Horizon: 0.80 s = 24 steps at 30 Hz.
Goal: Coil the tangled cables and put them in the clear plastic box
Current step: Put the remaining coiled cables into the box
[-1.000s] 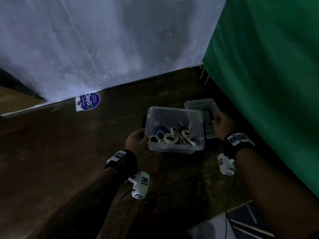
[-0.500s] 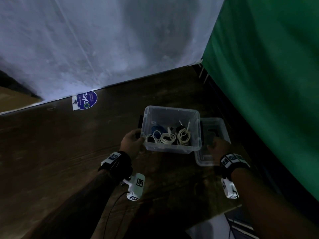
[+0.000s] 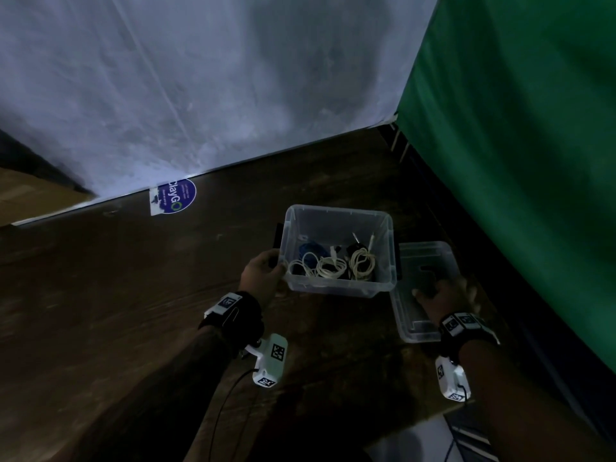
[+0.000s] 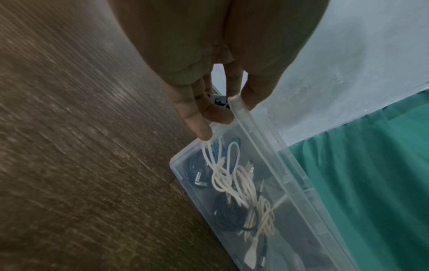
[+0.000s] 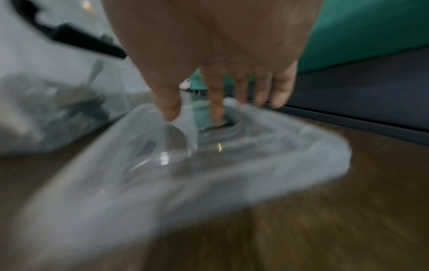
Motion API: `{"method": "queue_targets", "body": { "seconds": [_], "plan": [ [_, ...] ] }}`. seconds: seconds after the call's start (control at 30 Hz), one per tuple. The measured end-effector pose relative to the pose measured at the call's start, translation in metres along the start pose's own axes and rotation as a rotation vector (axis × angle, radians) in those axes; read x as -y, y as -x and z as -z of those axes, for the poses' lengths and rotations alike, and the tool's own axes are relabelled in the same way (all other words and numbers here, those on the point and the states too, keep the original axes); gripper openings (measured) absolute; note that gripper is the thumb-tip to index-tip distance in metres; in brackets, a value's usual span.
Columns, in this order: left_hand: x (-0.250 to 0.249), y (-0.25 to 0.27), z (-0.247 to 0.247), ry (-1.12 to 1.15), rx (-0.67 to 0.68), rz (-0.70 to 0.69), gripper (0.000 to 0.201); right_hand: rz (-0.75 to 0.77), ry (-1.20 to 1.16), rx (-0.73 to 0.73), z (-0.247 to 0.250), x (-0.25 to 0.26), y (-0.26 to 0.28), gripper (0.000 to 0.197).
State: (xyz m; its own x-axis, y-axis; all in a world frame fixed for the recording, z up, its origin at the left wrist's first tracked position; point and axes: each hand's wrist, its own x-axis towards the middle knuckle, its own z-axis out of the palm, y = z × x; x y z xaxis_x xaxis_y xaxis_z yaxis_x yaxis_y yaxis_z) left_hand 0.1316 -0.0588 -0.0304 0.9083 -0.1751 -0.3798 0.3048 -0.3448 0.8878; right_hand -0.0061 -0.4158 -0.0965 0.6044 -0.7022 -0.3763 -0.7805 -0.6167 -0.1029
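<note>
The clear plastic box (image 3: pixel 336 288) stands on the dark wooden table, holding several coiled cables (image 3: pixel 330 266) in white, blue and black. My left hand (image 3: pixel 263 271) grips the box's left wall, thumb over the rim (image 4: pixel 246 102) and fingers (image 4: pixel 199 128) against the outside; the cables (image 4: pixel 234 185) show through the wall. Just right of the box is the clear lid (image 3: pixel 413 325), with my right hand (image 3: pixel 440 295) on top of it. In the blurred right wrist view, my thumb (image 5: pixel 169 110) and index finger hold the lid (image 5: pixel 255 165) at its middle recess.
A white sheet (image 3: pixel 200 78) hangs behind the table and a green cloth (image 3: pixel 516 145) closes off the right side. A blue round sticker (image 3: pixel 175 196) lies at the table's back edge. White paper (image 3: pixel 416 441) lies below the table's near edge.
My right hand has brought the lid from behind the box's right corner forward to the box's right side. My left hand has kept its hold on the box's left wall.
</note>
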Motion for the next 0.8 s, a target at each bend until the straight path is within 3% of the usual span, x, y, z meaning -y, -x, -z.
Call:
{"method": "queue_targets", "body": {
  "seconds": [0.13, 0.2, 0.23, 0.3, 0.43, 0.57, 0.8],
  "plan": [
    [0.000, 0.001, -0.001, 0.015, 0.008, 0.008, 0.030, -0.074, -0.157, -0.065, -0.005, -0.006, 0.007, 0.097],
    [-0.001, 0.001, -0.001, -0.010, 0.001, -0.009, 0.027, -0.163, -0.247, -0.037, -0.009, -0.011, 0.003, 0.130],
    [-0.001, 0.001, -0.002, -0.009, -0.002, -0.014, 0.027, -0.190, -0.278, -0.006, -0.010, -0.013, 0.002, 0.137],
    [-0.001, 0.001, -0.002, 0.003, -0.008, -0.014, 0.025, -0.198, -0.306, 0.037, -0.011, -0.019, 0.002, 0.124],
    [-0.001, 0.000, -0.002, 0.002, 0.004, -0.001, 0.024, -0.187, -0.251, -0.025, 0.003, -0.026, 0.012, 0.068],
    [-0.001, 0.000, -0.001, -0.010, 0.012, 0.006, 0.025, -0.189, -0.217, -0.030, 0.003, -0.035, 0.016, 0.039],
    [-0.006, 0.004, -0.001, -0.032, 0.005, 0.005, 0.024, -0.177, -0.145, 0.049, 0.003, -0.036, 0.021, 0.029]
  ]
}}
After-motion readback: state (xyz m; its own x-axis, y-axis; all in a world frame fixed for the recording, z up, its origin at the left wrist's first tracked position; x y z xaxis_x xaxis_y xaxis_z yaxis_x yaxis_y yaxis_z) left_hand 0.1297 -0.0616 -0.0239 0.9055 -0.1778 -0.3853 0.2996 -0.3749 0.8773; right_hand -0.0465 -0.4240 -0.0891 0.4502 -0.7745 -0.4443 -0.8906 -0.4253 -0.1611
